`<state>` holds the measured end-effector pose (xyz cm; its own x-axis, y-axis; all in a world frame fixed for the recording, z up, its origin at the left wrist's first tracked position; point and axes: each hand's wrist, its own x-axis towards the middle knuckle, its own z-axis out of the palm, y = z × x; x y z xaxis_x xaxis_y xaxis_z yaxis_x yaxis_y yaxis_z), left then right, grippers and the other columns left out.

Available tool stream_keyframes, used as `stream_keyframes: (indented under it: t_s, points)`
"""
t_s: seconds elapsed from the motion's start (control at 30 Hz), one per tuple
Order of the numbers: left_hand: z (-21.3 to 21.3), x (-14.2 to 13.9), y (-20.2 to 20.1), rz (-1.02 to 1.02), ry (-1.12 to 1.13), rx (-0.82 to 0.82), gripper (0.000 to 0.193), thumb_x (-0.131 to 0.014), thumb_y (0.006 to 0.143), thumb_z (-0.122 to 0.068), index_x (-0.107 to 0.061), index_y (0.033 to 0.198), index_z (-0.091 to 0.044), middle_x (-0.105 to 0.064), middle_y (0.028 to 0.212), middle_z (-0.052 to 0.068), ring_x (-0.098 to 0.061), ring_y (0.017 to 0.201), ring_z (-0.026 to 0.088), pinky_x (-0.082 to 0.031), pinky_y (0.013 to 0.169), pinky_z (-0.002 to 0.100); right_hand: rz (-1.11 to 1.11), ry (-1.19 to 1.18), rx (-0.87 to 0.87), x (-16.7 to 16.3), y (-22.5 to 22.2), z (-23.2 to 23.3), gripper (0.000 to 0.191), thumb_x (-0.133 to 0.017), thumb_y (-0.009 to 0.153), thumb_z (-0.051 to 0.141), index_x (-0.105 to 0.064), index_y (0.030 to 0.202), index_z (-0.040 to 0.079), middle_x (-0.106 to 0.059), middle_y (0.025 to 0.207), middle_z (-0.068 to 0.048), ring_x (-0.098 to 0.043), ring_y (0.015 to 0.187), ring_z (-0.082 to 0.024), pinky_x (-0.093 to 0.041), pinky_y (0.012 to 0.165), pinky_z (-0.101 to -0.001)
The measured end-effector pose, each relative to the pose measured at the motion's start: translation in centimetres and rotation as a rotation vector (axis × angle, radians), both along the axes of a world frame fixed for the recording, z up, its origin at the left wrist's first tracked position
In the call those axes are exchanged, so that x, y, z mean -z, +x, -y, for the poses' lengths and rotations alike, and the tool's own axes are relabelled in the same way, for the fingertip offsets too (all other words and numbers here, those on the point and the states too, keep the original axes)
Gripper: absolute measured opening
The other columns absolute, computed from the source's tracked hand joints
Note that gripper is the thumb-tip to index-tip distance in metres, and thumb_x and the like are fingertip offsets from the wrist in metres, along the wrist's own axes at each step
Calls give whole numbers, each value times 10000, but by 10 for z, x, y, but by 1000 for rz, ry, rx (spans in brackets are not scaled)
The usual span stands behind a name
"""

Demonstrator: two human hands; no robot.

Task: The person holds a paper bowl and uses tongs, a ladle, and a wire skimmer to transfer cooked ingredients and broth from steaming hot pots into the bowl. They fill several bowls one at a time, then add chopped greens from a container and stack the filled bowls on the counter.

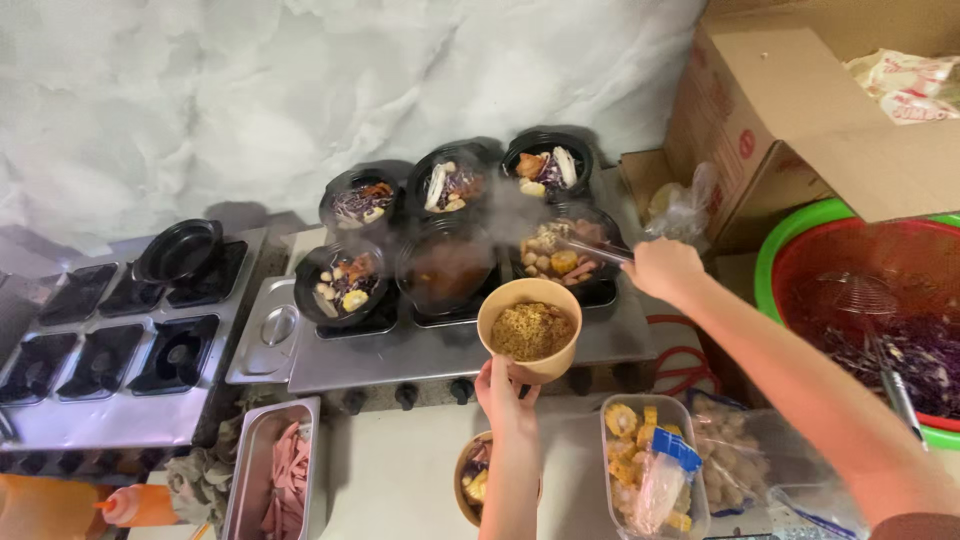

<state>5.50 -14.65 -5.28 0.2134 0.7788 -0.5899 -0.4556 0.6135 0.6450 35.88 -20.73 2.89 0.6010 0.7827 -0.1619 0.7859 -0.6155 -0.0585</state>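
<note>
We grip the paper bowl [530,330] of noodles from below with the left hand [505,392], fingers closed on its base, just in front of the stove [420,350]. The right hand [662,268] clamps metal tongs [590,250] in the near-right pot [565,250]. Risk: steam may scald us, or the bowl may tip. Count: six black pots, one spare on the second stove [100,400].

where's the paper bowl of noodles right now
In the head view the paper bowl of noodles sits at centre, held from below by the left hand, just in front of the stove's steaming black pots.
</note>
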Motion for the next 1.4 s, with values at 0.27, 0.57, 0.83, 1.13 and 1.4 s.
stream_keyframes:
  t_s: [0.27,0.57,0.83,1.13,1.4]
  points:
    - [0,-4,-6,16,-16,-37,502,-702,802,-192,-447,1230,-128,-520,1293,75,-553,1224,276,-460,984,627,-17,-274,-71,-14,11,-35,451,-552,1023,475,-753,1083,75,-782,1016,-134,-754,936,-330,-604,809,-467]
    - [-6,4,-8,45,2,-80,486,-712,809,-187,-456,1216,-116,-541,1273,100,-566,1196,291,-494,984,641,61,69,-124,39,-21,-32,341,-585,998,367,-726,1015,58,-760,964,-159,-754,899,-344,-604,755,-460]
    - [-3,8,-3,-11,-36,-54,491,-712,808,-203,-461,1225,-140,-541,1268,69,-557,1183,281,-477,992,616,-44,118,-36,46,-28,-21,329,-546,1026,357,-686,1014,59,-739,876,-171,-745,815,-369,-601,713,-492]
    - [1,2,-4,34,-43,-39,363,-688,831,-192,-508,1140,-127,-573,1242,88,-578,1191,298,-475,1018,630,-72,283,7,57,-35,5,343,-539,1015,380,-655,992,58,-725,795,-185,-723,739,-402,-590,663,-514]
    - [-4,1,-2,22,-31,-45,358,-701,826,-228,-524,1120,-125,-575,1223,64,-570,1180,279,-447,1018,654,-34,453,29,56,-39,20,320,-561,999,375,-662,949,76,-708,745,-217,-704,696,-442,-577,637,-542]
